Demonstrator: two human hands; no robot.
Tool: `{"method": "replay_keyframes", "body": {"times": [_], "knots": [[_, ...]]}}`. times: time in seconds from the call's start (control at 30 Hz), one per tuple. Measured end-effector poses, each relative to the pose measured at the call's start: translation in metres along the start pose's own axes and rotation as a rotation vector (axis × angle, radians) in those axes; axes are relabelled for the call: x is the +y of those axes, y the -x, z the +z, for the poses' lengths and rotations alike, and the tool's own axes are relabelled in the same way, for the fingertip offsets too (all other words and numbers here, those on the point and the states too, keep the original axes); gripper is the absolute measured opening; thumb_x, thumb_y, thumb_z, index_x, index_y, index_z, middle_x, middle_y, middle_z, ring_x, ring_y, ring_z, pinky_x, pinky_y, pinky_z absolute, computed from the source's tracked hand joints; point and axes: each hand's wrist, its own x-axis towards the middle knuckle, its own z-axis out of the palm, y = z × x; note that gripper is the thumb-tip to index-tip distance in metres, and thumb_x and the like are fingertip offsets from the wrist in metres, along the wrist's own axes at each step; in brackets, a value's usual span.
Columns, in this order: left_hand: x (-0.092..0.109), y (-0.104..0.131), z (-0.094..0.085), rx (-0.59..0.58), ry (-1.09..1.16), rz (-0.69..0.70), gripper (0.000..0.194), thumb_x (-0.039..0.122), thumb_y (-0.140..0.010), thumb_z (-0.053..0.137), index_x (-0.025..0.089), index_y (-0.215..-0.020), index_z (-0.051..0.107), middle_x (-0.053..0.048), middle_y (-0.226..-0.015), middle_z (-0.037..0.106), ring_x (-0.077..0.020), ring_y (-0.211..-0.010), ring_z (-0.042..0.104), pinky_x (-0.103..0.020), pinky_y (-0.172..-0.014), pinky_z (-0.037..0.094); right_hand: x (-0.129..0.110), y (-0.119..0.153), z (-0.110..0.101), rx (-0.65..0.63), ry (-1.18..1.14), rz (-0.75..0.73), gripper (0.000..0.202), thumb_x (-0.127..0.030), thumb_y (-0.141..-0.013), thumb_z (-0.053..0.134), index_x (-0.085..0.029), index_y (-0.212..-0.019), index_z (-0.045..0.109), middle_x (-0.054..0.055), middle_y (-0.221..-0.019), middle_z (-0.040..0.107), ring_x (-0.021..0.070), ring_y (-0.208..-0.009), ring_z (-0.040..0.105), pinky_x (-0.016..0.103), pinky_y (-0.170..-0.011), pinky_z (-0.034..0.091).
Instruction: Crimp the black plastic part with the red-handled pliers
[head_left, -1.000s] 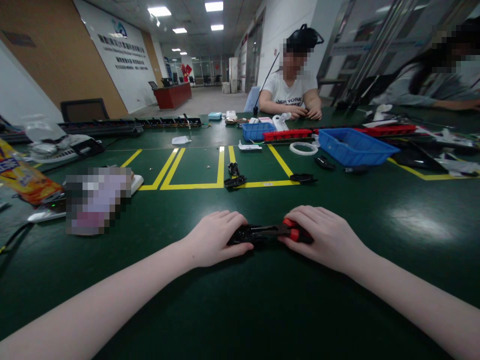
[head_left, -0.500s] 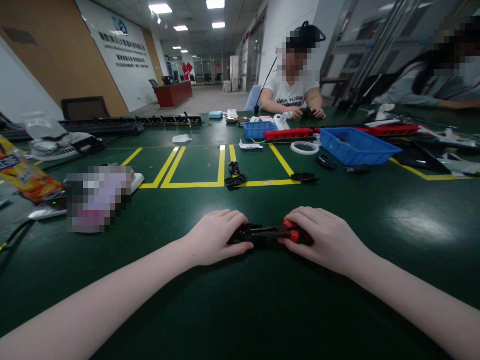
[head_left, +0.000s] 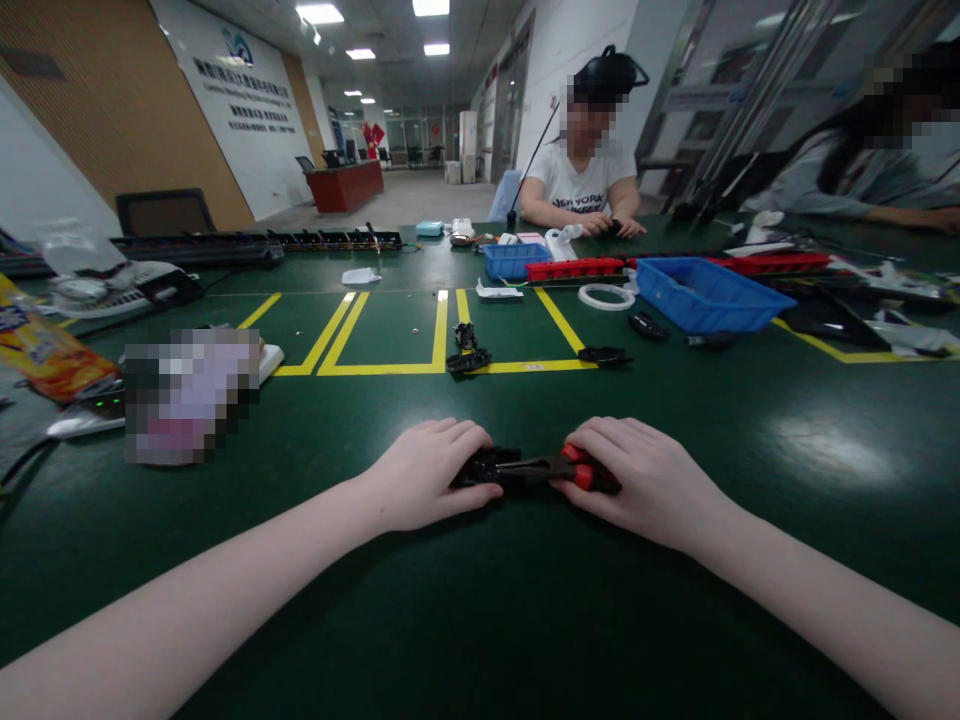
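Barely any change over the last second: left hand [head_left: 427, 475] wrapped round small black plastic-looking part [head_left: 487, 466], right hand [head_left: 645, 480] gripping red-and-black-handled dark metal pliers [head_left: 546, 468] against it, bite unclear, near centre of green table [head_left: 480, 620], so seemingly same step.

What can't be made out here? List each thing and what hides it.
In the head view:
Black part: partly hidden under the left hand.
Red-handled pliers: handle ends covered by the right hand.
Yellow bag: cut off by the left edge.
Tiny shiny bit: too small to identify.
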Motion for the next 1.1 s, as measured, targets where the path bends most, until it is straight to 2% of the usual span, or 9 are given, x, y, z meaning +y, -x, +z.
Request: {"method": "replay_keyframes", "body": {"times": [0.3, 0.43, 0.57, 0.9, 1.1], "knots": [[0.0002, 0.0003, -0.0008, -0.001, 0.027, -0.020, 0.034, 0.052, -0.092, 0.049, 0.021, -0.104, 0.052, -0.003, -0.098, 0.062, -0.0196, -0.084, 0.058, -0.031, -0.071, 0.044, -0.0003, -0.0018, -0.0010, -0.073, -0.011, 0.019, 0.018, -0.033, -0.080, 0.061, -0.017, -0.085, 0.056, 0.006, -0.081, 0.062, 0.0180, -0.068, 0.057, 0.031, -0.062, 0.044], [-0.0006, -0.0002, 0.0006, 0.003, 0.005, -0.034, 0.041, 0.060, -0.090, 0.047, 0.020, -0.098, 0.052, -0.003, -0.093, 0.061, -0.0189, -0.079, 0.056, -0.031, -0.066, 0.043, -0.0034, -0.0028, -0.0013, -0.093, 0.002, 0.033, 0.018, -0.034, -0.080, 0.062, -0.017, -0.086, 0.057, 0.006, -0.082, 0.062, 0.0186, -0.070, 0.058, 0.032, -0.064, 0.044], [-0.0008, -0.0012, 0.0020, -0.002, -0.042, -0.031, 0.047, 0.065, -0.087, 0.047, 0.019, -0.094, 0.051, -0.003, -0.090, 0.060, -0.0192, -0.077, 0.056, -0.031, -0.065, 0.041, -0.0075, -0.0048, -0.0022, -0.122, 0.023, 0.047, 0.017, -0.026, -0.075, 0.065, -0.017, -0.086, 0.058, 0.006, -0.085, 0.064, 0.0187, -0.072, 0.058, 0.031, -0.066, 0.043], [0.0005, -0.0003, 0.0040, 0.001, -0.077, -0.017, 0.041, 0.060, -0.092, 0.043, 0.020, -0.093, 0.050, -0.003, -0.091, 0.060, -0.0199, -0.080, 0.056, -0.032, -0.068, 0.042, -0.0006, -0.0060, -0.0040, -0.158, 0.116, 0.031, 0.012, -0.021, -0.073, 0.062, -0.018, -0.084, 0.058, 0.006, -0.085, 0.065, 0.0192, -0.074, 0.058, 0.031, -0.070, 0.041], [0.0017, 0.0005, 0.0024, 0.003, -0.056, -0.019, 0.039, 0.058, -0.092, 0.045, 0.020, -0.095, 0.051, -0.002, -0.092, 0.061, -0.0192, -0.080, 0.056, -0.031, -0.068, 0.042, -0.0058, -0.0065, -0.0058, -0.174, 0.122, 0.042, 0.014, -0.020, -0.072, 0.064, -0.017, -0.085, 0.059, 0.006, -0.087, 0.066, 0.0191, -0.075, 0.059, 0.031, -0.070, 0.041]]}}
